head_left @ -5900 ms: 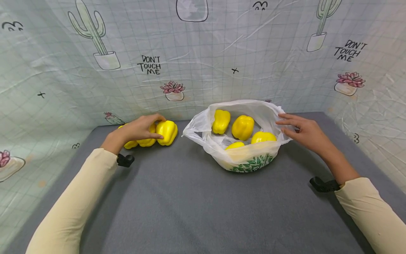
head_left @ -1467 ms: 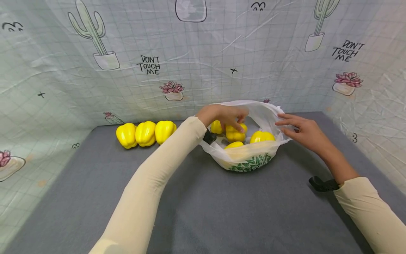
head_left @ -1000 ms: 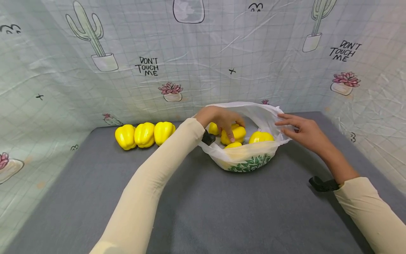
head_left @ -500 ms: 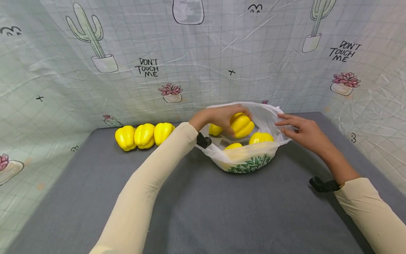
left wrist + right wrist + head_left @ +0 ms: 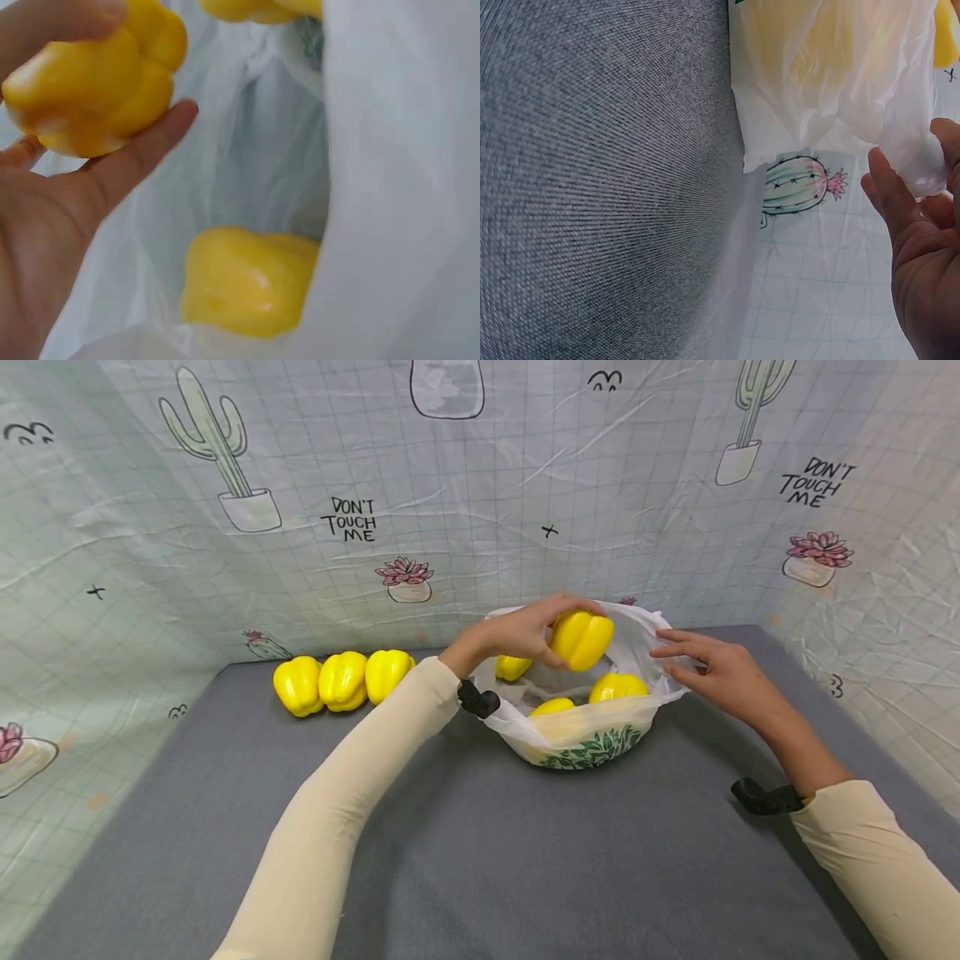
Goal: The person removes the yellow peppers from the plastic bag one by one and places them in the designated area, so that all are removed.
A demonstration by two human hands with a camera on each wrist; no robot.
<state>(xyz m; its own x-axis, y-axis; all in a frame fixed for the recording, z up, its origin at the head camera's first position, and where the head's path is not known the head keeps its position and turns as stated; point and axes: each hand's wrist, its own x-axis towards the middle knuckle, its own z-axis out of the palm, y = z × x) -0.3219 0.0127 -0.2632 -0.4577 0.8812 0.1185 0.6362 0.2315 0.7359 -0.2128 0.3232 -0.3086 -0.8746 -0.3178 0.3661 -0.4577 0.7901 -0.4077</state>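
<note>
My left hand [image 5: 517, 631] grips a yellow bell pepper [image 5: 583, 641] between thumb and fingers, raised within the mouth of a white plastic bag [image 5: 517, 722]. In the left wrist view the held bell pepper [image 5: 97, 82] sits above the palm. Lower in the bag lie more yellow peppers: one at the left [image 5: 513, 669], one at the right [image 5: 618, 686] and one at the front [image 5: 552, 706], partly hidden by the bag's wall. My right hand [image 5: 712, 672] pinches the bag's right rim, with the bag's edge [image 5: 911, 150] between thumb and fingers in the right wrist view.
Left of the bag, three yellow bell peppers stand in a row on the grey tabletop [image 5: 525, 860]: a left one [image 5: 297, 686], a middle one [image 5: 343, 681] and a right one [image 5: 388, 675]. Behind them hangs a printed sheet [image 5: 480, 502] with drawn cacti.
My left hand has gone from the row of peppers rightward into the bag, taken hold of a bell pepper there and lifted it up and right. My right hand stays at the rim.
</note>
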